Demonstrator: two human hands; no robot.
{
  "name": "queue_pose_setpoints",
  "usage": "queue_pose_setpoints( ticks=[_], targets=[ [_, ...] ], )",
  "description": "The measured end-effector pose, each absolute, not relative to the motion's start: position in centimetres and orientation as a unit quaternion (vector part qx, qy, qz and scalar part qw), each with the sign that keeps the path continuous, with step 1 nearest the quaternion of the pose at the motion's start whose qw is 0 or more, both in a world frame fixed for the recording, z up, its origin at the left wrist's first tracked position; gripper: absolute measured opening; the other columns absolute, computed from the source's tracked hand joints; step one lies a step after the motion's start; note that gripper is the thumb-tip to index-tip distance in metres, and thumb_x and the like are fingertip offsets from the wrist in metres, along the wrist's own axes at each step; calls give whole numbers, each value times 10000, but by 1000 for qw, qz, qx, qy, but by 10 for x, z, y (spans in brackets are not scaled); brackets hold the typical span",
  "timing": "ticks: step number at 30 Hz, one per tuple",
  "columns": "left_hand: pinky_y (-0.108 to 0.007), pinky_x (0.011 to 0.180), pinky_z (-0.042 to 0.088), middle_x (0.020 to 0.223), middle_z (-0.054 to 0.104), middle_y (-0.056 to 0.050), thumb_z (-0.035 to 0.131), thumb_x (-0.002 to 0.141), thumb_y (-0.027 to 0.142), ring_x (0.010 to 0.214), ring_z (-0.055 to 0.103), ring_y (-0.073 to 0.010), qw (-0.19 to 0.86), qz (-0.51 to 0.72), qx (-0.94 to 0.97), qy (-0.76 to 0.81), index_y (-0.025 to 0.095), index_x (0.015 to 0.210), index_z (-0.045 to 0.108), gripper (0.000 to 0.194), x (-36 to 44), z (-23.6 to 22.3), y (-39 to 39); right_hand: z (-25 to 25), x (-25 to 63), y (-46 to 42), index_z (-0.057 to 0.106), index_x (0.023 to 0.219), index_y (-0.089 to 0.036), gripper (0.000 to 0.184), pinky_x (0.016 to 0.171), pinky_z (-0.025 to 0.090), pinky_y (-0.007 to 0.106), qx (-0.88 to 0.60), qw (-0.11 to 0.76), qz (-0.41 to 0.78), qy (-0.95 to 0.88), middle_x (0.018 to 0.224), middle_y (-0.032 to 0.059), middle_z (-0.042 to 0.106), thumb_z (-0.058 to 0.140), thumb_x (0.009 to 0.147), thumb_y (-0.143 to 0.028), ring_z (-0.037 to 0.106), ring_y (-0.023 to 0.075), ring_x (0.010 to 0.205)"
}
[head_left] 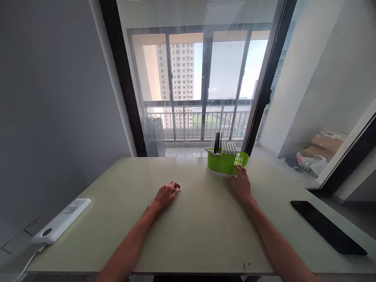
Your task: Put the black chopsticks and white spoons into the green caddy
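A bright green cutlery holder [221, 163] with a white base stands near the far edge of the table. Several black chopsticks [217, 143], a white slotted piece [228, 147] and pale spoon-like utensils [209, 150] poke out of its top. My right hand [242, 183] is at its front right corner, thumb and fingers closed on the lower edge beside the perforated end section. Left of the holder, my left hand [167, 194] rests on the table with loosely bent, slightly parted fingers and nothing in it.
On the pale table [190, 235], a white power strip [63, 221] with a cable lies at the left edge. A flat black object [327, 227] lies at the right. Behind the table is a glass door [188, 90]; cardboard boxes [326, 147] and plastic bags sit beyond, right.
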State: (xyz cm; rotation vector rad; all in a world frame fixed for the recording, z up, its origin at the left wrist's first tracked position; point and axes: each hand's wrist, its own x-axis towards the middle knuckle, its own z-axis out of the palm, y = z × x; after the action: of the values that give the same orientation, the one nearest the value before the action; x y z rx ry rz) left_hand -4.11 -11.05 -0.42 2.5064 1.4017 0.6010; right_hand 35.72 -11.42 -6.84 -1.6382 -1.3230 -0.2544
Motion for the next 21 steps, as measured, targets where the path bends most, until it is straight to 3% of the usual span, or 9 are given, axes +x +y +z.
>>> queue_pose_setpoints(
  ticks=[16, 21],
  targets=[
    [-275, 753, 480, 1062, 709, -56, 450, 942, 234, 830, 664, -178, 105, 203, 850, 474, 227, 1052, 710, 283, -42, -3, -111, -61, 338, -120, 509, 1408, -161, 586, 1125, 409, 484, -676, 473, -113, -554, 1460, 143, 488, 472, 824, -194, 454, 319, 1345],
    [-276, 747, 480, 1066, 712, -54, 451, 938, 228, 809, 657, -174, 104, 207, 849, 475, 231, 1048, 712, 283, -41, -5, -111, -56, 326, -126, 542, 1385, -188, 558, 1102, 438, 482, -671, 473, -114, -559, 1426, 130, 517, 495, 829, -208, 480, 320, 1319]
  ],
)
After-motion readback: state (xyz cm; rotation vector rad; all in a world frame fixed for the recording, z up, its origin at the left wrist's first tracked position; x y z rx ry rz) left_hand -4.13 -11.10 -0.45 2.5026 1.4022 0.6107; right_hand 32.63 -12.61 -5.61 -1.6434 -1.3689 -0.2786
